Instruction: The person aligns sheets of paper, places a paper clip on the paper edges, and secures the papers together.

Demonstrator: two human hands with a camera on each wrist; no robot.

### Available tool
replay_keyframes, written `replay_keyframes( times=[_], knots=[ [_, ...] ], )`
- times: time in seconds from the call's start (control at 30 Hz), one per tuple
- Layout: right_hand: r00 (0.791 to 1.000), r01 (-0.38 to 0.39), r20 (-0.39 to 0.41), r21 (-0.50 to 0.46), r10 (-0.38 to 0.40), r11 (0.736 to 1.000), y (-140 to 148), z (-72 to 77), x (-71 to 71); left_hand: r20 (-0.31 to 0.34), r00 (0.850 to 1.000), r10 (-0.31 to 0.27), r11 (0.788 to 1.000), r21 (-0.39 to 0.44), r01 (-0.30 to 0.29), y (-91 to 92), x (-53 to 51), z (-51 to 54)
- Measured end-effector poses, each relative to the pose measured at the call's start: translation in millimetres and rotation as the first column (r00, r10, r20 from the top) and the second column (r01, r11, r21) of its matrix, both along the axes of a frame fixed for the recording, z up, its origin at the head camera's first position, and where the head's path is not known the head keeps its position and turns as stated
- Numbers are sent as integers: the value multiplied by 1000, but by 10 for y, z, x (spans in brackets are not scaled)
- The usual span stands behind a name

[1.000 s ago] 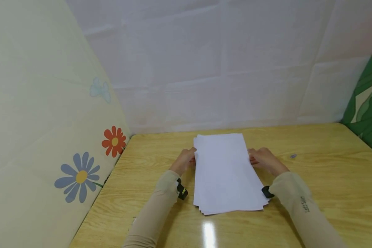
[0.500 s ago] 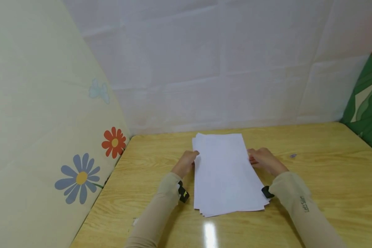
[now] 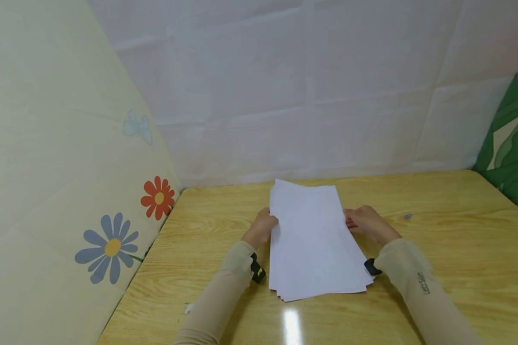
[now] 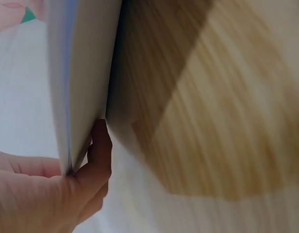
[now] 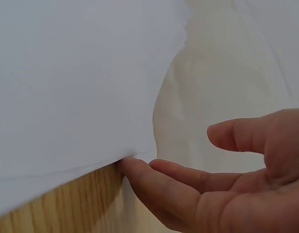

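A stack of white paper sheets, its corners slightly fanned, lies lengthwise between both hands. My left hand grips the stack's left edge, thumb on top. In the left wrist view the left hand pinches the sheets between thumb and fingers, and they stand off the table there. At the right edge is my right hand. The right wrist view shows the right hand with its fingertips under the edge of the paper and its thumb apart from it.
The wooden table meets a pale cloth backdrop behind. A flower-printed cloth borders the left side. A small purplish item lies right of the right hand, and a pale scrap lies by the left forearm.
The left hand has shifted slightly right, its thumb now over the paper's edge. The stack's far left corner has risen a little. The right hand has barely moved.
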State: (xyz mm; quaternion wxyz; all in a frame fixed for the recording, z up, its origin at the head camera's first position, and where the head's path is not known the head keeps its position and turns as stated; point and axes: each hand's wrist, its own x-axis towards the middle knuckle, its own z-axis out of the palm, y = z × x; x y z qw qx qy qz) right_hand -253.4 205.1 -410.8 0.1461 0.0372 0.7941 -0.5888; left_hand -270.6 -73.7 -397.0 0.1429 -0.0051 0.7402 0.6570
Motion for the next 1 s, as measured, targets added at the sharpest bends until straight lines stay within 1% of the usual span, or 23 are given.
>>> replay_keyframes(
  times=[0.07, 0.2, 0.27, 0.37, 0.43, 0.5, 0.57, 0.63, 0.73, 0.77, 0.83, 0.9, 0.97, 1.0],
  knots=[
    [1000, -9, -12, -4, 9, 1000, 3, -4, -3, 6, 1000, 10, 999, 31, -11, -5, -25, -47],
    [998, -42, -50, 0, 42, 999, 17, -10, -12, -28, 999, 36, 997, 73, -34, -7, -117, -162],
    [996, -57, -63, 13, 58, 998, 25, -9, -22, -33, 999, 42, 994, 100, -39, -1, -128, -145],
    [995, -73, -65, 81, 78, 994, 36, 10, -35, -56, 997, 43, 993, 116, -36, 5, -141, -153],
    [995, -79, -44, 150, 87, 985, 42, 28, -41, -68, 997, 39, 990, 138, -30, 7, -136, -138],
    [995, -90, -23, 194, 96, 977, 47, 36, -49, -70, 997, 41, 987, 157, -30, 5, -132, -117],
    [995, -98, -10, 205, 103, 974, 55, 43, -60, -68, 997, 42, 984, 175, -29, 5, -132, -85],
    [993, -108, -22, 186, 114, 977, 55, 45, -75, -68, 997, 44, 983, 183, -31, -4, -139, -60],
    [987, -110, -104, 141, 125, 984, 43, 37, -108, -90, 995, 46, 983, 184, -29, -21, -142, -11],
    [983, -103, -140, 130, 121, 986, 32, 44, -115, -100, 994, 45, 984, 177, -26, -25, -117, 45],
    [969, -78, -222, 120, 104, 990, 13, 64, -126, -137, 989, 53, 985, 169, -30, -26, -118, 92],
    [952, -37, -298, 114, 70, 993, -11, 105, -129, -194, 979, 70, 987, 153, -40, -18, -115, 157],
    [931, -13, -363, 92, 46, 996, -37, 164, -119, -262, 961, 90, 990, 132, -57, -9, -112, 224],
    [918, -4, -395, 78, 35, 997, -49, 191, -115, -297, 949, 107, 990, 124, -73, -4, -132, 226]
  ],
)
